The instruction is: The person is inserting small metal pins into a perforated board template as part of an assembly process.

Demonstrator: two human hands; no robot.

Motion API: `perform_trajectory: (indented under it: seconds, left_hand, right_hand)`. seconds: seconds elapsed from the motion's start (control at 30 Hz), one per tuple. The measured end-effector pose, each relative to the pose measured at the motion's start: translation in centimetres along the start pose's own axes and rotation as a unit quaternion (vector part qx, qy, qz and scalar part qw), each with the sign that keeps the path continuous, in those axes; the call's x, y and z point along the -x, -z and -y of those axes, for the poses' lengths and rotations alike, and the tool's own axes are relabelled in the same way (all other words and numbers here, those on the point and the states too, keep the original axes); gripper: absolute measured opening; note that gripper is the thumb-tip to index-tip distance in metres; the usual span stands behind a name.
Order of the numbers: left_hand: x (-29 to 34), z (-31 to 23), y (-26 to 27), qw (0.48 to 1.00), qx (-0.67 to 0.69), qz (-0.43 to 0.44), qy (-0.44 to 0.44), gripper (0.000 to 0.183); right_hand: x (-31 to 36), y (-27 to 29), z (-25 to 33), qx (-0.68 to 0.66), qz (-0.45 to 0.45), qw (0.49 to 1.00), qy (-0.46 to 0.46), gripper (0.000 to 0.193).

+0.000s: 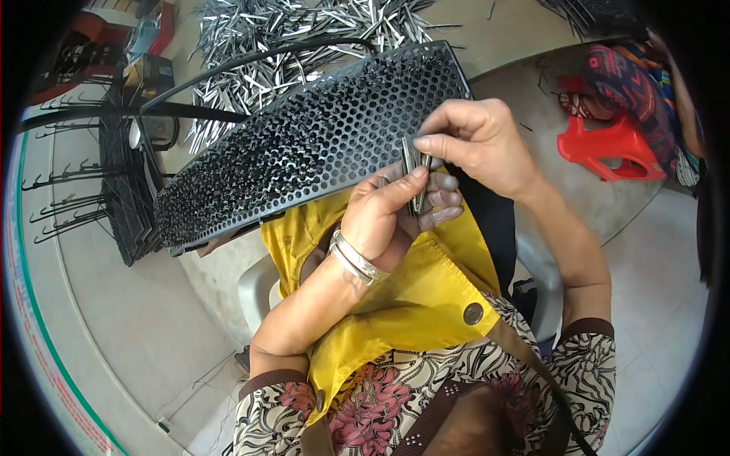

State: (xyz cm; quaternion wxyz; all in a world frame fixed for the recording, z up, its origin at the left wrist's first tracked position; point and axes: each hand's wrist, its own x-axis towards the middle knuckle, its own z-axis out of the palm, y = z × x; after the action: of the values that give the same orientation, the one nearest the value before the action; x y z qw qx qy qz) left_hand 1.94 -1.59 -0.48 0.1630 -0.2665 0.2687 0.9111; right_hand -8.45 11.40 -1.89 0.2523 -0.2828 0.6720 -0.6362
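My left hand point(380, 213) is closed round a small bunch of thin silvery metal strips point(411, 163), holding them roughly upright over my lap. A silver bangle circles that wrist. My right hand point(483, 140) pinches at the top of the bunch, thumb against finger; its fingertips touch the strips, and whether it grips one singly is hard to see. Just beyond both hands, a long black panel full of round holes point(365, 125) rests tilted across the table's near edge. Dark pieces fill many holes toward its left end, while holes near its right end show bare.
A large heap of metal strips point(296, 38) covers the table point(498, 45) behind the panel. Black hooked racks point(125, 175) stand at left. To the right are a red plastic stool point(608, 144) and a person's patterned clothing point(627, 95). A yellow apron point(411, 296) covers my lap.
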Motion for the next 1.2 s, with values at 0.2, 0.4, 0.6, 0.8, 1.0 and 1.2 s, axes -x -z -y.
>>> perform_trajectory:
  seconds: [0.2,0.4,0.6,0.8,1.0,1.2]
  left_hand:
    - [-0.2,0.3,-0.1,1.000,-0.007,-0.012,0.004,0.023]
    - [0.0,0.7,0.4,0.999,0.026,-0.019,0.018,0.023]
    - [-0.2,0.0,0.2,0.999,0.006,-0.042,-0.010,0.019]
    - [-0.3,0.5,-0.7,0.995,-0.021,-0.101,-0.010,0.020]
    - [0.4,0.6,0.7,0.994,-0.027,-0.110,0.006,0.017]
    - [-1.0,0.5,2.7,0.998,-0.023,-0.051,0.011,0.014]
  right_hand:
    - [-1.3,1.5,0.1,-0.006,-0.273,0.959,0.081,0.007]
    - [-4.0,3.6,-1.6,0.265,-0.346,0.876,0.208,0.010]
    - [-6.4,3.4,-2.4,0.379,-0.308,0.778,0.394,0.010]
    - [-5.1,3.5,-3.7,0.474,-0.211,0.759,0.393,0.012]
    - [-3.7,1.5,-3.1,0.505,-0.174,0.780,0.326,0.010]
    - [-0.5,-1.4,-1.4,0.213,-0.146,0.943,0.210,0.014]
